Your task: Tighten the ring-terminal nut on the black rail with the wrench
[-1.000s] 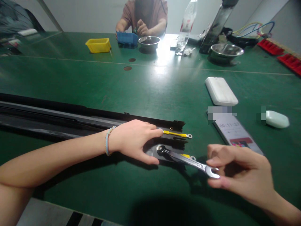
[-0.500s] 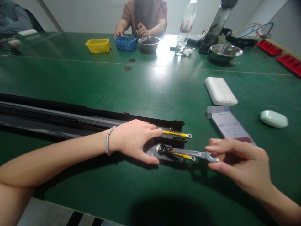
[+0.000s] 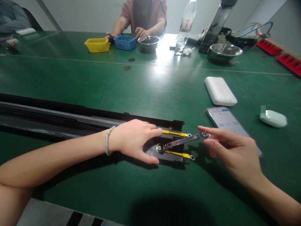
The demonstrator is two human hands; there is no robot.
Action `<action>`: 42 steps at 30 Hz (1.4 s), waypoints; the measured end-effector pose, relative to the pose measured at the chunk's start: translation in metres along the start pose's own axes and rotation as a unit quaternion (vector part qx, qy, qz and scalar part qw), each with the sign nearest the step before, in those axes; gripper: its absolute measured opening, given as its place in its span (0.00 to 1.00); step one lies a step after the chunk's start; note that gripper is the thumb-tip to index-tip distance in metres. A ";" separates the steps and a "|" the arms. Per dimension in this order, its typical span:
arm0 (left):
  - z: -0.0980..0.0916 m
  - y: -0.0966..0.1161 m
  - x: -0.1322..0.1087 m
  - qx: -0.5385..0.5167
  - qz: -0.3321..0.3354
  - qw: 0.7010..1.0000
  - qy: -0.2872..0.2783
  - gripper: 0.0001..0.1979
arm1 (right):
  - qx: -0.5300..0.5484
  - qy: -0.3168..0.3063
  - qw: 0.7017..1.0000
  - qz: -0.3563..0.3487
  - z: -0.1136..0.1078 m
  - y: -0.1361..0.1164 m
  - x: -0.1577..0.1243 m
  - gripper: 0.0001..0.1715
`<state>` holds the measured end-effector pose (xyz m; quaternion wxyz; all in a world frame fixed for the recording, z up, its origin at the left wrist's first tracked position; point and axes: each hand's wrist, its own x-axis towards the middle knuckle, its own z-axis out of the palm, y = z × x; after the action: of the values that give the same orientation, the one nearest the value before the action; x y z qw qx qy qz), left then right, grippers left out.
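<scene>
A long black metal channel (image 3: pixel 63 116) lies across the table, its end near the middle. My left hand (image 3: pixel 134 141) rests on it close to that end, fingers and thumb stretched out. A combination wrench (image 3: pixel 182 142) has its ring end around a bolt (image 3: pixel 160 148) beside my left thumb. Its open-jaw end is at the thumb and fingers of my right hand (image 3: pixel 235 150), which are closed on it. Two yellow wires with ring terminals stick out of the channel's end: an upper wire (image 3: pixel 175 133) and a lower wire (image 3: pixel 177 153).
Beyond my right hand are a phone (image 3: pixel 231 121) showing a timer, a white box-shaped device (image 3: pixel 220 91) and a pale green case (image 3: pixel 273 118). Farther back stand a yellow bin (image 3: pixel 97 45), a blue bin (image 3: pixel 125 43), metal bowls (image 3: pixel 225 51) and a bottle (image 3: pixel 184 29). Another person sits opposite.
The wrench's free end has swung away from me about the bolt, along with my right hand. My left hand has stayed put. The other person's hand has moved between the bins.
</scene>
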<state>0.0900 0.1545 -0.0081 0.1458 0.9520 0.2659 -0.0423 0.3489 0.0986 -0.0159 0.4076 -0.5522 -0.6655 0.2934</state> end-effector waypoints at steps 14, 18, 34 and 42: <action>0.004 -0.004 0.007 0.006 -0.001 1.000 -0.006 0.30 | 0.093 -0.075 0.990 -0.081 -0.012 0.016 -0.004 0.08; 0.004 -0.006 0.011 0.005 -0.001 1.000 -0.003 0.30 | 0.153 -0.115 0.977 -0.090 -0.009 0.014 -0.009 0.11; 0.004 -0.004 0.008 0.000 0.001 1.000 0.007 0.29 | 0.090 -0.062 0.990 -0.085 -0.009 0.015 -0.007 0.08; 0.001 0.000 0.002 0.002 0.000 1.000 0.004 0.30 | 0.017 0.000 1.000 -0.014 -0.003 0.003 -0.002 0.08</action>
<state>0.0914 0.1551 -0.0096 0.1424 0.9525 0.2664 -0.0393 0.3531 0.0966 -0.0173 0.4209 -0.5357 -0.6682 0.2990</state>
